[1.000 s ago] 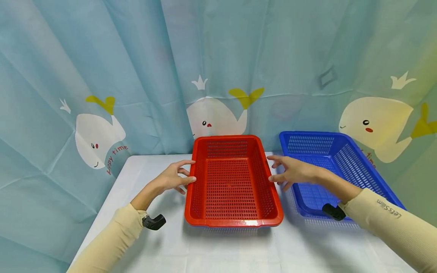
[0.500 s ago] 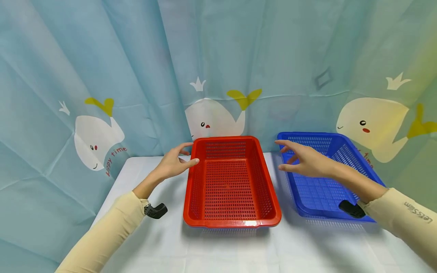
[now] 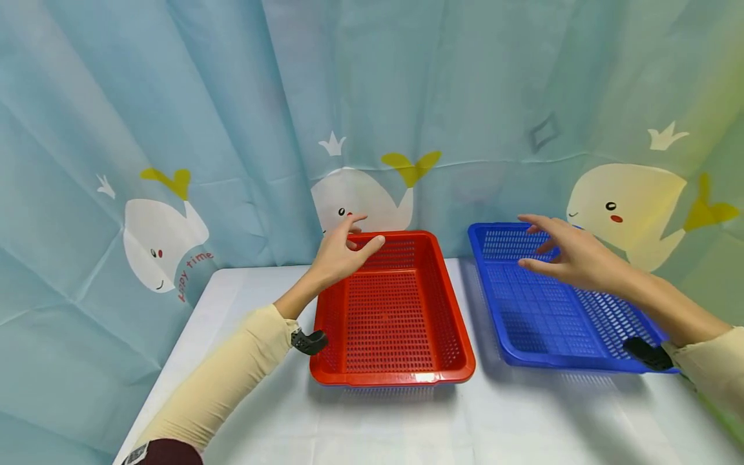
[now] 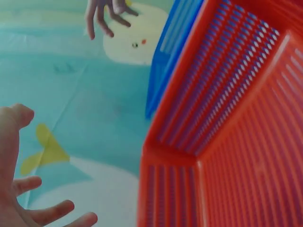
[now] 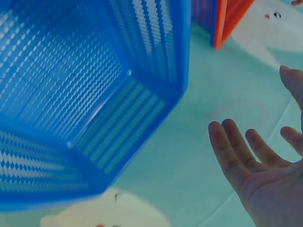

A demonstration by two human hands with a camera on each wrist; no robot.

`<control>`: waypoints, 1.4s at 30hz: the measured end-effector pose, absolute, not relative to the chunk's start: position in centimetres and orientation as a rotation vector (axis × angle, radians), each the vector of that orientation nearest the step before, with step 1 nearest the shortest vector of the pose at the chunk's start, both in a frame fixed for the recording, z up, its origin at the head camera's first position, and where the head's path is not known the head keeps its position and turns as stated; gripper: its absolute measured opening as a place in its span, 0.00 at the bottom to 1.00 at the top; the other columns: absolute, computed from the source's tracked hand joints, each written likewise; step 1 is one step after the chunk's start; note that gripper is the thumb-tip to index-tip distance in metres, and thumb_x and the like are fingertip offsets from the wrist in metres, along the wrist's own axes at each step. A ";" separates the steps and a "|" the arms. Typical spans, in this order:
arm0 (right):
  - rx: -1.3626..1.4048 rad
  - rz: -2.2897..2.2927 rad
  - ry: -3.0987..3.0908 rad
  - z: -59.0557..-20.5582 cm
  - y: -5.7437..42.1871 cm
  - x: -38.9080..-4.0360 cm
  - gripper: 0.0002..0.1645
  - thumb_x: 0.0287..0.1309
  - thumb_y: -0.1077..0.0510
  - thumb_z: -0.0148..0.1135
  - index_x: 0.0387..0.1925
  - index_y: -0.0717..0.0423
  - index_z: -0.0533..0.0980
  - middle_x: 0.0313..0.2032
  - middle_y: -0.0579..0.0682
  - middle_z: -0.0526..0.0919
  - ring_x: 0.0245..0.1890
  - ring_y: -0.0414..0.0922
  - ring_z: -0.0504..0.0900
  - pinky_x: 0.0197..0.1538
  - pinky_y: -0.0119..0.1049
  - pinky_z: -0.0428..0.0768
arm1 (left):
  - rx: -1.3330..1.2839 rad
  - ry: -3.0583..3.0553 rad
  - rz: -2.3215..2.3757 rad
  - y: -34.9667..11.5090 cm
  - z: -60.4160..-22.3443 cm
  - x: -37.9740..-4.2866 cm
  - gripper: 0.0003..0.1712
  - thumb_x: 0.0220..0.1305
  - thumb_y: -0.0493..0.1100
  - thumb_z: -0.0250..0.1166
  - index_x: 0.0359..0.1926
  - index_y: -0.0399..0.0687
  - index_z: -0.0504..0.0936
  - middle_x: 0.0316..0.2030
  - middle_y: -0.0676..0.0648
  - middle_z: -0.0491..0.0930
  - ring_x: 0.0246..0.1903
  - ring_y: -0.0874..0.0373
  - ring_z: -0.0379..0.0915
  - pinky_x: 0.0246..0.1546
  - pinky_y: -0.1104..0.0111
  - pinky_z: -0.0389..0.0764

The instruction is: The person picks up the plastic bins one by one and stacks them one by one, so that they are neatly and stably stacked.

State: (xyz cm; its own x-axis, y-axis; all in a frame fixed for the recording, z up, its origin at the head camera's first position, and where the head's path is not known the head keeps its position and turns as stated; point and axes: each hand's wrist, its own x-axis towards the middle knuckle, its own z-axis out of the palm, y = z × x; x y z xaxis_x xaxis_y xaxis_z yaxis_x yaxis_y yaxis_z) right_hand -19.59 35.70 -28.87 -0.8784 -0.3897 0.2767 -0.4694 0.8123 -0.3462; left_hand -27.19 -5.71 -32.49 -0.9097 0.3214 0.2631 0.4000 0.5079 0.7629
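In the head view a red plastic basket (image 3: 389, 323) with slotted walls stands upright mid-table, and nothing lies in it. My left hand (image 3: 340, 252) hovers over its far left corner, fingers spread and holding nothing. To the right is a blue plastic basket (image 3: 540, 310), bare inside. Above that one floats my right hand (image 3: 581, 255), thumb and fingers apart, with no object between them. The left wrist view shows my left fingers (image 4: 52, 213) away from the red basket's wall. In the right wrist view my right palm (image 5: 270, 189) faces up, apart from the blue basket.
Both baskets stand on a white-covered table (image 3: 244, 400). Behind it hangs a light blue curtain (image 3: 372, 84) with printed whales, close to the baskets' far rims. A narrow gap separates the two baskets. Blue shows under the red basket's near rim.
My left hand has left the red basket's left rim and moved up and right over its far corner. My right hand has moved from beside the red basket to above the blue one.
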 end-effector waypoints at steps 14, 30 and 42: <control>0.498 0.526 -2.731 -28.5 41.2 -18.2 0.49 0.53 0.62 0.78 0.73 0.63 0.63 0.55 0.71 0.77 0.41 0.67 0.85 0.30 0.28 0.83 | -0.715 -2.549 -1.557 3.2 -30.5 -26.3 0.38 0.67 0.67 0.62 0.73 0.60 0.68 0.64 0.46 0.74 0.62 0.53 0.72 0.57 0.53 0.78; 0.354 0.501 -2.858 -29.7 45.4 -19.2 0.50 0.60 0.57 0.74 0.74 0.67 0.58 0.57 0.79 0.71 0.44 0.75 0.82 0.34 0.63 0.84 | -0.489 -2.613 -1.713 10.2 -31.2 -25.8 0.39 0.66 0.73 0.59 0.70 0.62 0.69 0.61 0.49 0.77 0.58 0.56 0.73 0.49 0.59 0.80; 0.246 0.520 -2.991 -31.4 49.1 -20.4 0.49 0.67 0.53 0.67 0.74 0.75 0.53 0.57 0.86 0.68 0.43 0.77 0.81 0.44 0.75 0.77 | -0.059 -2.539 -2.044 16.1 -32.8 -25.2 0.36 0.66 0.75 0.57 0.67 0.67 0.71 0.64 0.51 0.73 0.61 0.52 0.72 0.57 0.53 0.78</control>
